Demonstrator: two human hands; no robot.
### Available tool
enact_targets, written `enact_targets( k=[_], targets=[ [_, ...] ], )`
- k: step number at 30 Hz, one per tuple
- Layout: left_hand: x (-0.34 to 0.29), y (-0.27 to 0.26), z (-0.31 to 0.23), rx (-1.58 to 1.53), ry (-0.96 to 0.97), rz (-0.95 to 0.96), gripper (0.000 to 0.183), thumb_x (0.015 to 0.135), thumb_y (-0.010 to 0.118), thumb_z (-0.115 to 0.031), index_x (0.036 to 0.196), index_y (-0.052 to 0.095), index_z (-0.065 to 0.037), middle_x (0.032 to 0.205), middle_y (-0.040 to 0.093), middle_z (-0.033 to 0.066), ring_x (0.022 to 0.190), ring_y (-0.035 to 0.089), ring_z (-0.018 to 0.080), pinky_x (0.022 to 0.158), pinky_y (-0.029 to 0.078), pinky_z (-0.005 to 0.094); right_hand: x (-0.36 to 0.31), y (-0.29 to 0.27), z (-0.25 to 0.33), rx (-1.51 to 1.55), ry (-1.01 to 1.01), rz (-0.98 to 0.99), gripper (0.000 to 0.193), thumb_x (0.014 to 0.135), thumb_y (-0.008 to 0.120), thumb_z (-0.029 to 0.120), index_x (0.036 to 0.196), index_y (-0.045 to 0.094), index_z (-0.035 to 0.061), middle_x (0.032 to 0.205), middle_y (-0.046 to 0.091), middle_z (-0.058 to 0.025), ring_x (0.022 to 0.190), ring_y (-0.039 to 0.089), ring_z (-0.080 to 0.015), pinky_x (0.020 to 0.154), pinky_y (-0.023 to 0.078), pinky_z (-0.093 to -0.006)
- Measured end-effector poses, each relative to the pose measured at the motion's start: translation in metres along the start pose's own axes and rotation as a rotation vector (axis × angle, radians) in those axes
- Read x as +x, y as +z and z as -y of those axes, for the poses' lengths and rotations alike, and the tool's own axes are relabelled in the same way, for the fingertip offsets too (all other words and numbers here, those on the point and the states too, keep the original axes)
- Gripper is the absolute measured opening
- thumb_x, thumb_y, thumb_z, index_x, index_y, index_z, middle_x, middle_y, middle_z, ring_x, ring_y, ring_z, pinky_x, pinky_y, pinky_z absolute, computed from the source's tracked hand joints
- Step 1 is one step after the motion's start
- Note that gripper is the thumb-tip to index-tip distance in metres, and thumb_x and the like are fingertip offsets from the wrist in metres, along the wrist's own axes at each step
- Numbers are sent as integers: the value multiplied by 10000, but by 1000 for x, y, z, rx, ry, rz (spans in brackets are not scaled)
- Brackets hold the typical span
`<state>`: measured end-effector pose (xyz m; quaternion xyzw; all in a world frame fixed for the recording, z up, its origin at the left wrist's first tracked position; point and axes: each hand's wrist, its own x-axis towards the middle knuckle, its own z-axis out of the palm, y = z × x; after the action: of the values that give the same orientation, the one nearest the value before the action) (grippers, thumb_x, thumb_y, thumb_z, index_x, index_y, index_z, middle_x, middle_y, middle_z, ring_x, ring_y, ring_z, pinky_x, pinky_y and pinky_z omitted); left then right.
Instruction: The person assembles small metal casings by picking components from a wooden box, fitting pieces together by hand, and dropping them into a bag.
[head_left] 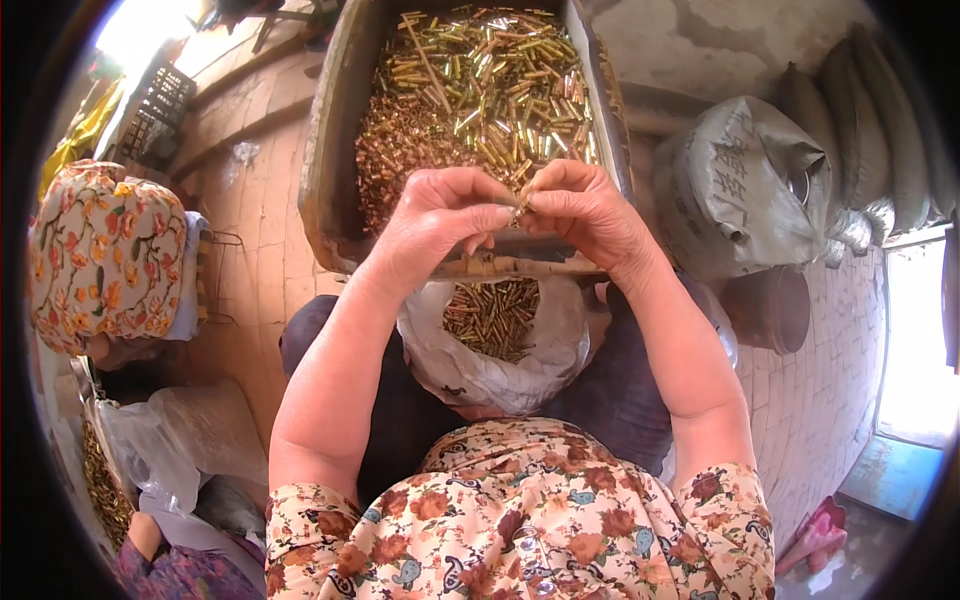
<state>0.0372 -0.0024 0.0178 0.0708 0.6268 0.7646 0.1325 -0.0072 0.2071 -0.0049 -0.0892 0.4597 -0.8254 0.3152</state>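
Observation:
My left hand (432, 212) and my right hand (590, 215) meet over the near edge of a large tray (330, 150). Thumbs and forefingers of both are pinched together around a small brass-coloured metal piece (518, 207), mostly hidden by the fingertips. Under and beyond the hands, the tray holds a heap of loose gold-coloured metal tubes (530, 80). Smaller copper-coloured pieces (405, 140) are heaped at its left. Below the hands, between my knees, a white plastic-lined container (430, 365) holds many slender brass-coloured pieces (492, 318).
A thin stick (425, 60) lies across the heap. Right of the tray stands a stuffed grey sack (735, 190), with a brown bucket (775, 310) below it. At left are a flower-patterned cloth-covered seat (110, 260) and a dark crate (160, 105). Another person's sleeve (185, 570) shows lower left.

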Motion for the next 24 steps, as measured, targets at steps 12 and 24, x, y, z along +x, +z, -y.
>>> enact_targets(
  k=[12,24],
  targets=[
    [25,-22,11,504,86,-264,131,835,670,-80,933,684,5,732,644,14,655,571,73,605,451,215,-4,2,11,-849,-104,-59,111,797,724,87,879,716,11,782,660,-19,707,577,-64,646,462,-231],
    [71,-13,44,1369,385,-37,162,717,602,2,846,690,-42,811,649,105,889,593,296,847,448,408,55,-36,-15,-1663,-514,-102,178,750,547,4,841,691,55,862,576,-169,893,596,-334,767,491,-433]
  ],
)
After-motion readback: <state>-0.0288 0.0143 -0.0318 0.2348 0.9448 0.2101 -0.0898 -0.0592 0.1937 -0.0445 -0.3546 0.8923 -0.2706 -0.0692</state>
